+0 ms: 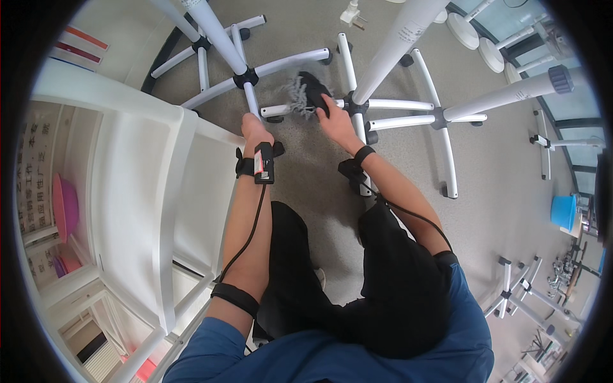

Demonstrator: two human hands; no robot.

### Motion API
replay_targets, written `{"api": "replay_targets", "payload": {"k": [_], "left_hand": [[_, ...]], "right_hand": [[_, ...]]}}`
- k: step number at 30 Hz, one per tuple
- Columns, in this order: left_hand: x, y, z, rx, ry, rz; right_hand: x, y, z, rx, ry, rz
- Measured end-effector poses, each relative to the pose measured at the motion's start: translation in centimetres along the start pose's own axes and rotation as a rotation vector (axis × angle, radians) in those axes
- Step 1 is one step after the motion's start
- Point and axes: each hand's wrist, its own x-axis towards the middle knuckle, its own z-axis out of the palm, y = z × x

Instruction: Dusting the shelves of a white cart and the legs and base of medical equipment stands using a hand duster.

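Observation:
My right hand (333, 119) is closed round the black back of a grey-fringed duster or brush (313, 91), whose strands lie by the end of a white stand leg. A white stand base with a black hub (245, 77) and castors stands ahead on the left. My left hand (255, 129) is at one of its legs (251, 100), its fingers mostly hidden behind the hand, so its grip cannot be made out. Right of the duster is a second white castor base (357, 103) with a thick white post (397, 48). Both of my wrists wear black straps with cabled devices.
A white shelving frame (167, 215) runs close along my left side. Another castor base (439, 118) stands to the right, more (506, 294) farther off. A plug (352, 14) lies on the grey floor ahead. A blue bucket (563, 212) is at the far right.

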Motion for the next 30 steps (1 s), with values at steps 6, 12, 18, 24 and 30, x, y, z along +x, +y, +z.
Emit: {"api": "replay_targets", "payload": {"k": [6, 12, 18, 24, 30], "left_hand": [[1.8, 0.2, -1.9, -0.171, -0.151, -0.021], [-3.8, 1.8, 0.9, -0.008, -0.047, -0.017], [-5.7, 2.2, 1.7, -0.076, -0.137, -0.106], [-4.8, 1.2, 2.5, -0.068, -0.461, -0.143], [-6.1, 1.4, 2.7, 0.009, -0.576, -0.112]], "right_hand": [[-1.7, -1.2, -2.4, 0.189, -0.598, -0.014], [-2.7, 3.9, -5.7, -0.049, 0.032, -0.168], [-3.9, 3.5, -9.3, -0.158, -0.384, -0.079], [-4.3, 8.5, -14.6, 0.040, -0.243, -0.134], [-4.5, 7.3, -17.8, -0.072, -0.554, 0.135]]}}
